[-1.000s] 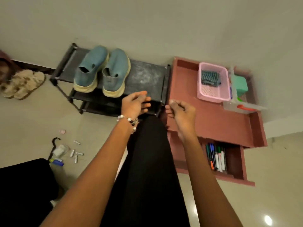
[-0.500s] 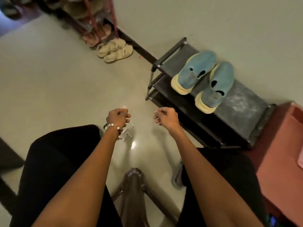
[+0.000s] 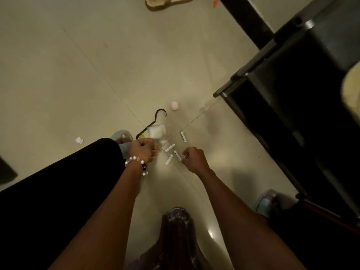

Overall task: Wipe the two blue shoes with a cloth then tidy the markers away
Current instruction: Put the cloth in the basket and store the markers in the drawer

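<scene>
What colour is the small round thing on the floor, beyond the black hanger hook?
Pale pink. The small round thing shows best in the head view, the only one.

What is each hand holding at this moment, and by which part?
It cannot be told for certain. Both the left hand and the right hand hang with curled fingers above the small white cylinders on the floor; no held thing shows.

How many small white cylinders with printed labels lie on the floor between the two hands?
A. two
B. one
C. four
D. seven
C: four small white labelled cylinders lie on the floor, between the left hand and the right hand and a little beyond them.
</scene>
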Motion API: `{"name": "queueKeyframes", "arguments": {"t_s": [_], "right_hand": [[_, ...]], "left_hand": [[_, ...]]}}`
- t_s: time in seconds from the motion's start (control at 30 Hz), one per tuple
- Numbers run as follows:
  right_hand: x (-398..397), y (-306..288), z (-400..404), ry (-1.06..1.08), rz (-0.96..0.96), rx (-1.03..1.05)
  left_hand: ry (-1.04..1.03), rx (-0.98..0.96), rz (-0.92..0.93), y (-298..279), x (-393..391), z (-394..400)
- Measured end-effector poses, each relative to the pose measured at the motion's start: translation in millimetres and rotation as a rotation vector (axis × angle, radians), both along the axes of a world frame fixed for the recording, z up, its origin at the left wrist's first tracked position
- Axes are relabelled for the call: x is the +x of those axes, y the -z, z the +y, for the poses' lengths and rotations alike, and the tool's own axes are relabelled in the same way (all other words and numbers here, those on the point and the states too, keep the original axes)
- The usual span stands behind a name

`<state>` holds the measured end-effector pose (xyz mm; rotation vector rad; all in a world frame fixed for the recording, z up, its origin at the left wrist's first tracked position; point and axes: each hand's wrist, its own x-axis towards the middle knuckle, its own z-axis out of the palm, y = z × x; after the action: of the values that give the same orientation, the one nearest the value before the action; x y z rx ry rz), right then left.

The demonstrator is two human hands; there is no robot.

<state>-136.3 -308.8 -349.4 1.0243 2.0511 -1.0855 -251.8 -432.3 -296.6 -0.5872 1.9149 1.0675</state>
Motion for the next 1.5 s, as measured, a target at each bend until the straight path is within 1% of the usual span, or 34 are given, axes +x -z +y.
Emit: {"name": "queueKeyframes", "arguments": {"t_s": [0.07,0.13,0.23,0.3,0.33,0.37,0.43,0.47,0.5,0.57,0.6,0.63,0.67,0.7,0.73,0.77,0.83,0.87,0.9,0.93,0.97,1.0,1.07,1.1,1.13,1.17,1.2,1.23,1.27,1.33,1.37,1.4,1.43,1.5], "right_hand": [[-5.9,24.3,-8.8,-0.157,0.007,0.076],[-8.5,42.5,-18.9,-0.247,0.074,0.147],[-6.3,62.9,-28.8,-0.307,0.171,0.256],[-3.3,69.4,-26.4,-0.307,0.209,0.267],[-2.3,69.5,-23.8,-0.261,0.216,0.249],[-2.2,68.0,-20.3,-0.159,0.223,0.223],[-5.1,55.7,-11.7,0.120,0.239,0.183],[-8.6,46.1,-8.0,0.217,0.267,0.138],[-12.1,35.4,-5.1,0.265,0.302,0.055],[-18.9,17.9,0.9,0.273,0.338,-0.156],[-20.8,13.1,4.5,0.271,0.336,-0.234],[-22.2,13.6,8.6,0.283,0.336,-0.249],[-24.9,17.5,12.8,0.322,0.347,-0.199],[-28.1,25.0,16.6,0.357,0.354,-0.092],[-31.7,33.5,19.8,0.354,0.353,0.035],[-35.3,43.2,22.0,0.293,0.337,0.141],[-40.7,62.0,20.1,0.013,0.273,0.235],[-41.5,70.5,17.7,-0.145,0.243,0.265],[-41.4,76.2,16.4,-0.246,0.236,0.306],[-41.1,79.1,15.6,-0.268,0.246,0.337],[-41.0,80.4,14.9,-0.216,0.254,0.346],[-42.2,77.7,14.9,-0.105,0.251,0.339],[-45.4,63.6,12.5,0.165,0.229,0.257],[-46.4,51.9,9.6,0.250,0.241,0.158],[-45.9,38.7,5.6,0.287,0.271,0.015],[-44.1,24.5,0.6,0.274,0.301,-0.125],[-41.2,11.4,-4.8,0.227,0.319,-0.235],[-38.2,4.2,-9.6,0.188,0.333,-0.287],[-36.2,2.0,-13.4,0.201,0.351,-0.273],[-37.8,11.0,-16.4,0.324,0.364,-0.068],[-39.5,20.0,-17.0,0.339,0.335,0.046],[-42.0,28.9,-18.5,0.291,0.289,0.119],[-45.7,35.6,-20.9,0.185,0.238,0.150],[-49.7,50.2,-26.6,-0.093,0.194,0.182]], "left_hand": [[0.005,-0.043,-0.006,22.6,0.9,-0.1],[-0.004,-0.069,-0.018,40.5,2.3,-0.6],[-0.020,-0.051,-0.066,58.4,5.2,-2.7],[-0.031,-0.047,-0.071,63.4,6.4,-1.3],[-0.044,-0.051,-0.067,66.7,7.3,0.0],[-0.051,-0.053,-0.067,70.2,8.1,2.2],[-0.013,-0.012,-0.103,69.8,11.4,11.0],[-0.004,0.043,-0.142,68.1,14.1,16.8],[-0.013,0.099,-0.193,66.1,17.5,22.6],[-0.063,0.166,-0.257,60.2,22.6,31.1],[-0.112,0.183,-0.252,57.6,23.2,33.3],[-0.180,0.198,-0.231,56.5,22.1,34.6],[-0.261,0.210,-0.208,57.6,20.1,34.2],[-0.332,0.205,-0.188,59.4,16.8,32.5],[-0.367,0.183,-0.166,61.7,13.2,29.0],[-0.368,0.149,-0.145,63.8,9.5,24.8],[-0.347,0.108,-0.130,68.6,3.7,14.7],[-0.345,0.115,-0.145,71.1,1.3,10.5],[-0.344,0.131,-0.162,73.6,-0.4,7.8],[-0.342,0.142,-0.183,76.3,-1.1,5.3],[-0.348,0.158,-0.209,78.4,-1.0,3.6],[-0.362,0.177,-0.241,79.6,-0.2,2.7],[-0.383,0.207,-0.283,79.7,2.8,5.3],[-0.373,0.207,-0.280,79.3,4.6,8.3],[-0.355,0.198,-0.267,79.1,6.4,10.8],[-0.329,0.182,-0.255,78.7,7.6,13.1],[-0.307,0.164,-0.250,78.0,7.9,14.3],[-0.295,0.158,-0.255,77.4,8.4,15.4],[-0.287,0.158,-0.267,77.0,9.1,14.7],[-0.314,0.150,-0.285,76.2,10.4,10.3],[-0.344,0.143,-0.281,76.5,10.9,6.7],[-0.366,0.133,-0.275,77.6,10.8,1.1],[-0.377,0.122,-0.282,81.2,10.4,-5.2],[-0.386,0.138,-0.324,86.2,9.3,-14.0]]}}
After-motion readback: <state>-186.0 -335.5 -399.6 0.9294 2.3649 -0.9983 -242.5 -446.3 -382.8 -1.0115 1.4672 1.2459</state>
